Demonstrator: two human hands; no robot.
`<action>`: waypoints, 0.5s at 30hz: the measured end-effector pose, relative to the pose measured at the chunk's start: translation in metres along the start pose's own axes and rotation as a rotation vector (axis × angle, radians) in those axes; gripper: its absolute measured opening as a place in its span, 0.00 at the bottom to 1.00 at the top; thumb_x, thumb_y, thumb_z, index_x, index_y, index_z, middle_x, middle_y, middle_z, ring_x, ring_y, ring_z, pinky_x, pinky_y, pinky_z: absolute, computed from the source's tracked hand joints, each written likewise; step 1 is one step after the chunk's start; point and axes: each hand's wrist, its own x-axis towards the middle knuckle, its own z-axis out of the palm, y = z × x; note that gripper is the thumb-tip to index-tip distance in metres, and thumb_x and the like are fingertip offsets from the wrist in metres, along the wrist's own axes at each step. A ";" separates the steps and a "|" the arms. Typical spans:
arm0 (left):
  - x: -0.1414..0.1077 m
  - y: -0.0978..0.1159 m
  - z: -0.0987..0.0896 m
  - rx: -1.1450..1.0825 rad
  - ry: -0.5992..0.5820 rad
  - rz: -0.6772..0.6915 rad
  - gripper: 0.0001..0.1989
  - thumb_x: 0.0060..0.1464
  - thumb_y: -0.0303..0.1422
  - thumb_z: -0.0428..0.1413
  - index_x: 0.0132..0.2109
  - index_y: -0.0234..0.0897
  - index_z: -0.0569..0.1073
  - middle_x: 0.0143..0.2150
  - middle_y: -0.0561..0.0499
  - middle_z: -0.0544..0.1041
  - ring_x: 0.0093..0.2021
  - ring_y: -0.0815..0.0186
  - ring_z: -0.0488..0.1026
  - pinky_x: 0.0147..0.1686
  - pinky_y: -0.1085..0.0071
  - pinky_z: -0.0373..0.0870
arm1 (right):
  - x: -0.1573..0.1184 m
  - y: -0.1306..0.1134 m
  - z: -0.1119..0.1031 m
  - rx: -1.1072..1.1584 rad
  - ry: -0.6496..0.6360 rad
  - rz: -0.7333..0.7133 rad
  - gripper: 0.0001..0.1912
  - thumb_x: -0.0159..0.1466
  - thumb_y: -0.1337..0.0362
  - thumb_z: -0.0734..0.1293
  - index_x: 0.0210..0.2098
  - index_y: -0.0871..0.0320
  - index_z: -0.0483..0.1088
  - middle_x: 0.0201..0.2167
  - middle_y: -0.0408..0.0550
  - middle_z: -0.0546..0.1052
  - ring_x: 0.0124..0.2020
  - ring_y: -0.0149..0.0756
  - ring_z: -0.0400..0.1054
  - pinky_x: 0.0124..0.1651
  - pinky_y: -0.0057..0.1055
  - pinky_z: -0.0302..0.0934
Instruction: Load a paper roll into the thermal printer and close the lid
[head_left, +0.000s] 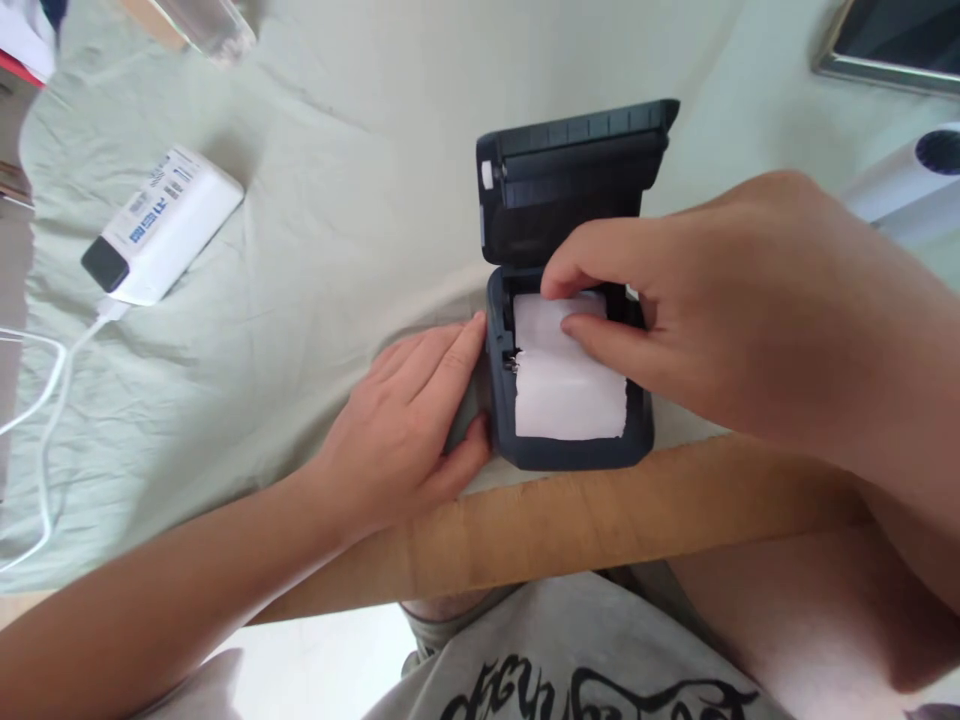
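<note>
A small dark blue printer-like device (574, 455) lies near the table's front edge, its black lid (577, 170) raised at the back. A roll of white paper (570, 390) sits in its compartment, the torn end hanging toward the front. My right hand (720, 300) reaches in from the right, thumb and index finger on the paper roll; its other fingers are hidden beneath it. My left hand (412, 410) lies on the cloth with fingers extended, fingertips and thumb touching the device's left side.
A white power bank (169, 225) with a cable (52, 430) lies on the left of the cloth. A clear container (210, 30) is at the top left. A dark-screened device (892, 45) and a white object (907, 185) stand at the right. The wooden edge (525, 530) runs along the front.
</note>
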 end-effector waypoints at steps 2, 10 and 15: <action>0.000 0.000 0.001 0.009 0.012 0.017 0.36 0.79 0.34 0.54 0.87 0.29 0.62 0.75 0.28 0.83 0.73 0.41 0.86 0.72 0.47 0.87 | 0.005 0.012 -0.003 -0.084 -0.087 -0.054 0.07 0.76 0.55 0.70 0.46 0.48 0.81 0.25 0.43 0.74 0.22 0.30 0.53 0.29 0.39 0.42; 0.001 0.000 -0.001 -0.002 0.010 0.020 0.35 0.78 0.32 0.53 0.85 0.24 0.63 0.74 0.24 0.83 0.73 0.38 0.86 0.72 0.44 0.87 | 0.015 0.031 -0.009 -0.064 -0.171 -0.167 0.21 0.81 0.37 0.72 0.60 0.43 0.82 0.34 0.37 0.81 0.30 0.30 0.66 0.44 0.39 0.62; 0.002 0.001 -0.003 0.002 -0.006 0.017 0.33 0.80 0.33 0.53 0.85 0.26 0.65 0.75 0.27 0.83 0.74 0.40 0.85 0.73 0.46 0.87 | 0.014 0.023 -0.009 -0.031 -0.122 -0.159 0.21 0.81 0.41 0.71 0.66 0.42 0.78 0.34 0.35 0.82 0.31 0.29 0.71 0.35 0.37 0.55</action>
